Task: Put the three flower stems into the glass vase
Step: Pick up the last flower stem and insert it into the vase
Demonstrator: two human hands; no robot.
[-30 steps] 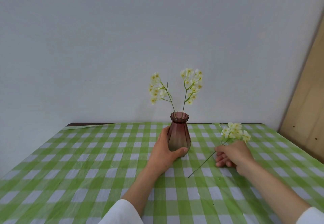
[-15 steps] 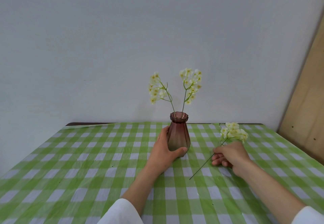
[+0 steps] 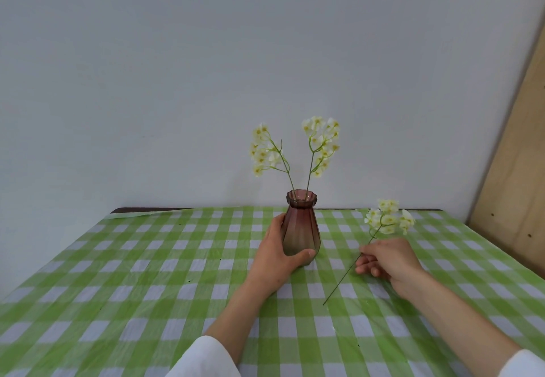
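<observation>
- You are working on the last of the three stems, as I judge it: two flower stems [image 3: 298, 167] are already standing in the glass vase [image 3: 301, 229], their blossoms fanning left and right above its rim.
- Your left hand [image 3: 275, 254] is wrapping around the lower body of the vase, thumb across the near face and fingers behind its left side, steadying it on the surface [image 3: 147, 258].
- Your right hand [image 3: 386, 260] is pinching the third stem [image 3: 351, 269] about midway along its length, fingers curled closed on it.
- The vase is sitting near the middle of the surface, toward the far edge. The third stem is lying to the right of the vase, well apart from it, nearer the right edge than the left.
- That stem is slanting: its flower head [image 3: 388, 220] is pointing toward the far right corner, and its cut end is pointing down toward the near edge, close to the cloth. I cannot tell whether the tip is touching.
- The next move, I think, is asking you to raise the stem, turn it upright with the cut end down, and carry it left over the vase mouth.
- The opening is narrow and already crowded, so you will be needing to aim the tip between the two standing stems.
</observation>
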